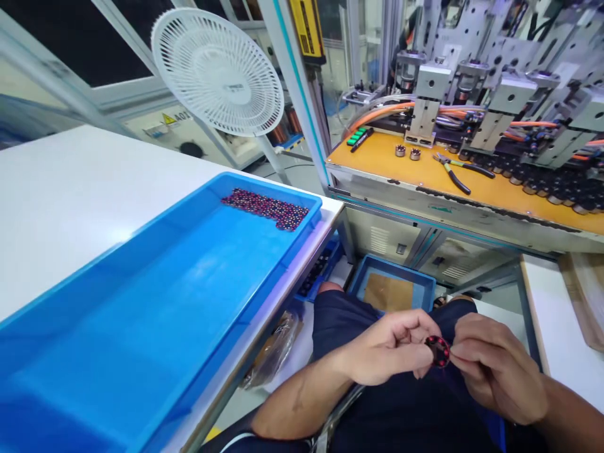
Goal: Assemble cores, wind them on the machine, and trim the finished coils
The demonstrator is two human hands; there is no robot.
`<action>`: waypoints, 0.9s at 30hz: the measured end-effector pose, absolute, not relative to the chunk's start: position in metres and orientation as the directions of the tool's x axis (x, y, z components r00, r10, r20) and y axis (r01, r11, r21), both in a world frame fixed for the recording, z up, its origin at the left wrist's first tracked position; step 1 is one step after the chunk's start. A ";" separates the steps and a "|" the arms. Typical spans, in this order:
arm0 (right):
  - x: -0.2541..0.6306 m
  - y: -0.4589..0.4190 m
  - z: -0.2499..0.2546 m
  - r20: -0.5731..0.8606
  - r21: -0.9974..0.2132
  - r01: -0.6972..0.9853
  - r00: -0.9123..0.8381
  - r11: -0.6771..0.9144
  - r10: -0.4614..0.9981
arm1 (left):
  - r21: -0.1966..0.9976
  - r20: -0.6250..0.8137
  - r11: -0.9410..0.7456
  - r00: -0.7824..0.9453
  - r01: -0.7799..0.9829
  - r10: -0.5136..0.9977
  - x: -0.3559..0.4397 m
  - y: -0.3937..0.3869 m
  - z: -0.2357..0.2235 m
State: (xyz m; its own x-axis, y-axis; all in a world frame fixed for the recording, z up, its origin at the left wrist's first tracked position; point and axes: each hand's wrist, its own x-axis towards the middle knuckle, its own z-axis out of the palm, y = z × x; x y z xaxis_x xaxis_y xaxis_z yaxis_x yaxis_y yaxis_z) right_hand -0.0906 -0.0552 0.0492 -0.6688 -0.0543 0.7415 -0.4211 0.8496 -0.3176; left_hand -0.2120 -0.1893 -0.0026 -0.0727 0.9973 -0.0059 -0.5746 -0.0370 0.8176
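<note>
Both my hands are raised above my dark shorts, and between them is a small beaded ring [438, 351], dark with red spots. My left hand [387, 349] pinches its left side with the thumb and fingertips. My right hand [495, 368] grips its right side, and the fingers hide part of the ring. To the left, a large blue plastic tray [141, 302] lies on a white table. A band of similar small dark-red pieces [265, 209] lines the tray's far end, well out of reach of both hands.
The white table [85, 182] edge runs beside my left arm. Ahead stand a white fan [217, 72] and an automated machine [486, 107] with orange hoses. Pliers [460, 171] lie on its yellow plate [377, 157]. Below sits a smaller blue tray [389, 283].
</note>
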 end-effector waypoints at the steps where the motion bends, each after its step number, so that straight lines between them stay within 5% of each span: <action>1: -0.090 -0.055 0.050 0.737 -0.303 -0.409 -0.673 0.861 -0.060 | 0.826 -0.014 -0.039 -0.089 -0.562 0.996 -0.212 -0.190 -0.003; 7: -0.087 -0.052 0.043 0.705 -0.279 -0.296 -0.709 0.913 -0.014 | 0.771 0.134 -0.267 -0.263 -0.578 0.955 -0.204 -0.188 -0.010; 13: -0.089 -0.053 0.046 0.674 -0.350 -0.256 -0.737 0.901 0.053 | 0.574 0.296 -0.507 -0.415 -0.643 0.860 -0.204 -0.186 -0.006; 16: -0.089 -0.053 0.050 0.679 -0.356 -0.314 -0.734 0.880 0.012 | 0.484 0.253 -0.497 -0.428 -0.721 0.868 -0.205 -0.184 -0.006; 23: -0.086 -0.045 0.055 0.681 -0.304 -0.402 -0.726 0.864 -0.098 | 0.746 0.049 -0.067 -0.045 -0.662 0.998 -0.207 -0.187 -0.009; 27: -0.086 -0.043 0.054 0.687 -0.277 -0.353 -0.723 0.894 -0.073 | 0.772 0.108 -0.216 -0.212 -0.597 0.971 -0.205 -0.187 -0.010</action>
State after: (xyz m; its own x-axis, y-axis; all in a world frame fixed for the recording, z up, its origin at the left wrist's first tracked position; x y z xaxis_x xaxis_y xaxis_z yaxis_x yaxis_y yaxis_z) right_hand -0.0859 -0.0434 0.0543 -0.7234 -0.0730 0.6865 -0.3530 0.8937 -0.2770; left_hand -0.2047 -0.1873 -0.0097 -0.2125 0.9712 0.1079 -0.5970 -0.2164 0.7725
